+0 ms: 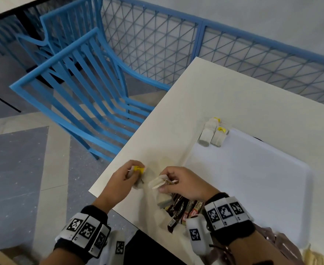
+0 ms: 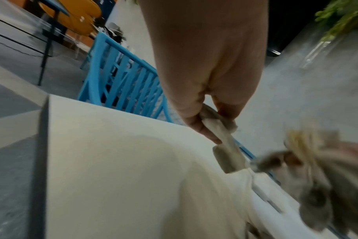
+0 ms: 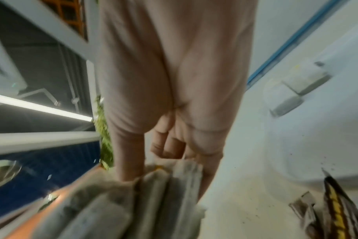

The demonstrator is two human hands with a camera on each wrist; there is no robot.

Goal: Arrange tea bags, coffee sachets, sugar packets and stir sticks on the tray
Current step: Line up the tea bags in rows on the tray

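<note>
My left hand (image 1: 132, 174) pinches one tea bag (image 1: 137, 169) with a yellow tag just above the table's near left corner; in the left wrist view the same tea bag (image 2: 223, 145) hangs from its fingers. My right hand (image 1: 173, 181) grips a small stack of tea bags (image 1: 158, 181), close to the left hand; the right wrist view shows those tea bags (image 3: 182, 182) under the curled fingers. The white tray (image 1: 252, 178) lies to the right with two tea bags (image 1: 212, 135) at its far left corner. Brown coffee sachets (image 1: 184, 209) lie in a heap under my right wrist.
A cream table (image 1: 224, 96) carries everything; its left edge runs close beside my left hand. A blue slatted chair (image 1: 84, 96) stands to the left and a blue mesh fence (image 1: 233, 48) runs behind. Pale stir sticks (image 1: 315, 257) show at the bottom right.
</note>
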